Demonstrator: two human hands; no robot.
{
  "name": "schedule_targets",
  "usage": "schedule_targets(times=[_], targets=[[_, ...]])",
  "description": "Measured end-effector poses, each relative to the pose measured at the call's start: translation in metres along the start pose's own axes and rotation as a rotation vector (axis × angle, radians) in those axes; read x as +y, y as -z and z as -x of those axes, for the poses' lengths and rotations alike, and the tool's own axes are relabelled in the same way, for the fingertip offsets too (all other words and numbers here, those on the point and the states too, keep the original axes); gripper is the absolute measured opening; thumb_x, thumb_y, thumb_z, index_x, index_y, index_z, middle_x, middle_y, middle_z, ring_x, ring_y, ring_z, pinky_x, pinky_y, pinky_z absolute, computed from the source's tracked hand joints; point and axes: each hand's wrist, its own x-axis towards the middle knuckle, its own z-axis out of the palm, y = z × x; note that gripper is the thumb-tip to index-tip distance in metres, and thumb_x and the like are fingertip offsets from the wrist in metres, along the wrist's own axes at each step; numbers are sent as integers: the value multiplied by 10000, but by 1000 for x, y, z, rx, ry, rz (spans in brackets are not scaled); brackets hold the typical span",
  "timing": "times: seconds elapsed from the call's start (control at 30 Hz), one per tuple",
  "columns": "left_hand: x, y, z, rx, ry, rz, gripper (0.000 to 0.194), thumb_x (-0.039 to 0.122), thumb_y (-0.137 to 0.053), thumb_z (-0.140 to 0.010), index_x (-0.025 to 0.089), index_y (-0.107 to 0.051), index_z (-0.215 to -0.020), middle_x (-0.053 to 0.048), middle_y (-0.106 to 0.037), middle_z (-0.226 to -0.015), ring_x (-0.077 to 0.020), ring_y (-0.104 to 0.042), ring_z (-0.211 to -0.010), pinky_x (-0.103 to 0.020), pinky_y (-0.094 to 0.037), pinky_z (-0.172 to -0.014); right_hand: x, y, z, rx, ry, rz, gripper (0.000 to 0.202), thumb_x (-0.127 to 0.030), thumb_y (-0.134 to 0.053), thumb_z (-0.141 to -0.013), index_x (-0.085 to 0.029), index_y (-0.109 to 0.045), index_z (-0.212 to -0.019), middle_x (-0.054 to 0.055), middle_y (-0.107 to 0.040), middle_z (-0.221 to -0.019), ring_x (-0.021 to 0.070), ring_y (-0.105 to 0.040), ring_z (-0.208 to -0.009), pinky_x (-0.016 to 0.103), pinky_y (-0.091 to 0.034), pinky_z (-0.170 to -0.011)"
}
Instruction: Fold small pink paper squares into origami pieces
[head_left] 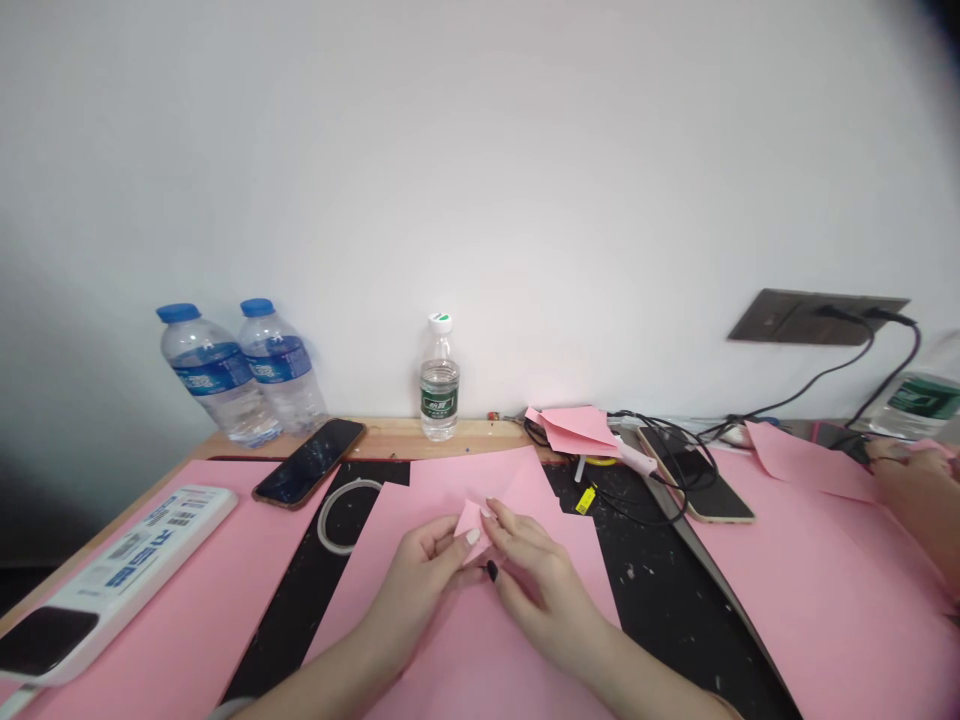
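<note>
Between my two hands is a small folded piece of pink paper (470, 520), held just above a large pink sheet (480, 660) on the table. My left hand (429, 565) pinches the piece from the left, its thumb on the near face. From the right, my right hand (536, 565) grips the same piece with thumb and fingers, the fingertips at its upper right edge. Parts of the folded paper are covered by the fingers, so its full shape cannot be made out.
To the left lie a phone (311, 462), a tape ring (324, 520) and a white device (127, 580). Water bottles (439, 390) stand along the wall. Pink paper pieces (577, 430), black cables (675, 470) and another phone (712, 480) lie right. Another person's hand (911, 480) works at far right.
</note>
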Motion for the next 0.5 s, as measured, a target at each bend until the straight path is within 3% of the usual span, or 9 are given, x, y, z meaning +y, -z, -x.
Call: schedule_targets(times=[0.1,0.2,0.27,0.33,0.4,0.5], targets=[[1,-1,-1,31,6,-76,202,328,-638,-790,147,-666,-874,-62,-702,-900,-231,-640,-896,-370,-505,-824,2,-2,0,63,-127,-115,405,-105,-464,-820,-187,-608,-1189,138,-560,-1290,259,-540,-1163,407,-478,-927],[1,-4,-1,15,56,-150,232,337,-638,-777,155,-663,-919,-65,-703,-939,-233,-658,-872,-378,-515,-812,7,-4,-1,200,-312,-307,327,-151,-510,-814,-182,-587,-1131,118,-663,-1048,209,-653,-852,294,-554,-645],[0,-5,-1,-3,77,-182,235,320,-628,-778,157,-659,-944,-68,-709,-941,-232,-671,-848,-374,-522,-798,9,-5,-2,184,-388,-388,179,-184,-552,-803,-163,-610,-971,48,-658,-755,151,-606,-594,237,-495,-499],[-2,-4,0,25,53,-231,234,298,-619,-780,156,-649,-963,-70,-716,-921,-231,-675,-837,-361,-532,-774,9,-6,-3,119,-449,-429,81,-227,-573,-805,-160,-586,-761,-24,-559,-529,100,-490,-424,204,-404,-410],[-4,-2,0,92,-14,-318,258,282,-623,-777,162,-637,-1005,-70,-719,-928,-235,-670,-871,-348,-537,-776,7,-8,-3,96,-503,-475,193,-282,-573,-814,-175,-518,-664,-50,-511,-444,77,-419,-351,191,-336,-366],[-6,4,2,157,-141,-515,306,272,-629,-781,199,-639,-1078,-62,-706,-1042,-231,-651,-963,-336,-527,-848,3,-10,-2,91,-533,-561,253,-352,-595,-798,-191,-465,-653,-45,-541,-431,81,-443,-327,190,-336,-354]])
